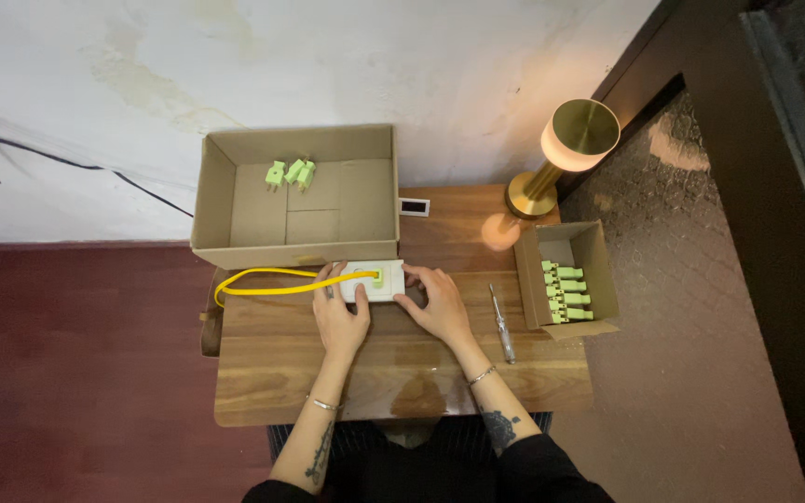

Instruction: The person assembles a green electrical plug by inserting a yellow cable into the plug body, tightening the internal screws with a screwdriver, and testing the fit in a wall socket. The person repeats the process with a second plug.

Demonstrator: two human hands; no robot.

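Note:
A white socket block lies on the wooden table, with a light green plug seated in its top. A yellow cable loops from it to the left. My left hand rests on the block's left end, fingers over the cable where it meets the block. My right hand presses on the block's right end with spread fingers. Both hands hold the block down on the table.
A large open cardboard box behind the block holds three green plugs. A small cardboard box at the right holds several green plugs. A tester screwdriver lies beside it. A lit brass lamp stands at the back right.

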